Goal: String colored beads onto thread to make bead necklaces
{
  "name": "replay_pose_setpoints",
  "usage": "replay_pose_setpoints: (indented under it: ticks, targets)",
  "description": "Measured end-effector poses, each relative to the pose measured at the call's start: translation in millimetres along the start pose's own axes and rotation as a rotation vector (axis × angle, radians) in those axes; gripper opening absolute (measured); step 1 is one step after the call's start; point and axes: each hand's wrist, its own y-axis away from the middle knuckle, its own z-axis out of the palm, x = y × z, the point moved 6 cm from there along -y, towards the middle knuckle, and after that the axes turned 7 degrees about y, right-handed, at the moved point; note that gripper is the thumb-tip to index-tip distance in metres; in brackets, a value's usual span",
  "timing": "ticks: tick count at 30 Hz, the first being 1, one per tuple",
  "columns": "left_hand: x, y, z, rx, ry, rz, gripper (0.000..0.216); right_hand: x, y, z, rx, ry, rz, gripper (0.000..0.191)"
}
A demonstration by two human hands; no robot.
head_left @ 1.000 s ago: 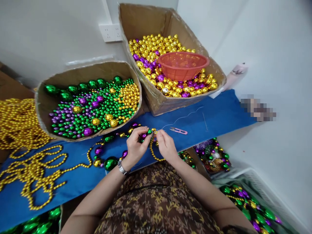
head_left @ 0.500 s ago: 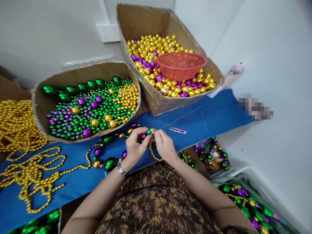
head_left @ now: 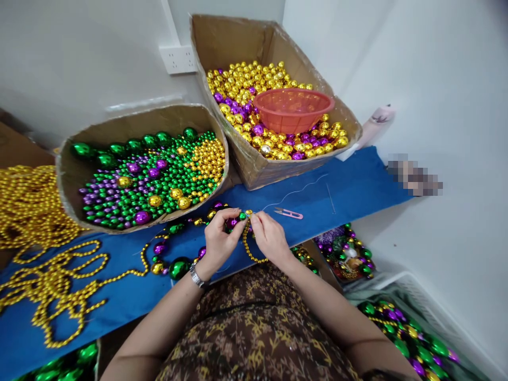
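Note:
My left hand [head_left: 224,238], with a watch at the wrist, pinches a bead necklace [head_left: 180,268] close to a green bead [head_left: 243,216]. Fingertip to fingertip with it, my right hand [head_left: 272,238] is closed at the same spot, by a small gold bead and the gold bead strand [head_left: 249,248] that hangs in a loop below. A thin clear thread [head_left: 286,197] runs from near my right fingers over the blue cloth. Just right of that hand lie pink thread snips [head_left: 289,214]. What exactly my right fingertips grip is too small to see.
Behind stand a box of small beads [head_left: 59,174] and a taller box [head_left: 254,180] holding gold and purple balls and a red basket [head_left: 293,114]. Gold bead strands [head_left: 59,286] are heaped at left on the blue cloth [head_left: 349,180]. A white crate [head_left: 440,312] stands low at right.
Both hands stay together at the same spot on the necklace, with only slight finger movement. The view has shifted very slightly.

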Motion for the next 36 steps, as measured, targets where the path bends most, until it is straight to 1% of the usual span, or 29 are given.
replay_pose_setpoints:
  ticks: [2,4,7,10,12,14,16,21,23,26,29,31,33,34,36]
  targets:
    - [-1.3,-1.3,-1.7,0.002,0.016,-0.042,0.020,1.2,0.9,-6.6,-0.005,-0.058,-0.007,0.034]
    - [-2.0,-3.8,-3.0,-0.003,0.056,-0.106,0.022,2.1,-0.4,-18.3,0.050,-0.130,-0.028,0.030]
    - [1.8,-9.1,-4.0,-0.015,0.159,-0.186,0.023,0.1,-6.9,-33.4,0.139,-0.222,-0.105,0.025]
    - [8.6,-13.6,-4.7,-0.037,0.229,-0.216,0.023,-5.5,-15.1,-33.9,0.100,-0.270,-0.196,0.019]
    - [11.8,-15.0,-5.9,-0.064,0.224,-0.209,0.023,-8.6,-17.7,-31.0,0.067,-0.277,-0.228,0.014]
    - [14.2,-15.6,-8.0,-0.095,0.184,-0.174,0.022,-10.9,-17.2,-29.7,0.062,-0.262,-0.244,0.011]
    - [17.9,-16.2,-10.3,-0.130,0.119,-0.110,0.019,-13.4,-14.2,-30.4,0.078,-0.222,-0.266,0.010]
    - [37.1,-19.6,-12.6,-0.202,-0.058,0.156,0.014,-17.2,-4.9,-32.4,0.110,-0.134,-0.344,0.006]
    - [41.8,-19.9,-10.9,-0.237,-0.088,0.230,0.014,-17.2,-2.1,-30.6,0.105,-0.110,-0.368,0.006]
    - [41.5,-18.4,-8.3,-0.279,-0.104,0.261,0.013,-16.4,-0.2,-26.9,0.076,-0.075,-0.357,0.008]
    - [40.7,-18.7,-7.4,-0.309,-0.124,0.241,0.013,-14.3,-3.8,-26.8,0.027,-0.096,-0.308,0.010]
    - [43.3,-25.2,-10.0,-0.303,-0.133,0.188,0.015,-8.6,-9.6,-30.3,-0.004,-0.163,-0.285,0.016]
    - [50.0,-39.5,-17.1,-0.247,-0.101,0.110,0.017,5.5,-16.3,-35.8,0.001,-0.197,-0.267,0.026]
    - [55.2,-49.4,-21.9,-0.206,-0.067,0.074,0.019,16.5,-19.1,-37.7,0.013,-0.174,-0.250,0.031]
    - [69.9,-72.7,-32.2,-0.119,0.015,0.038,0.021,45.7,-22.4,-36.4,0.016,-0.011,-0.175,0.031]
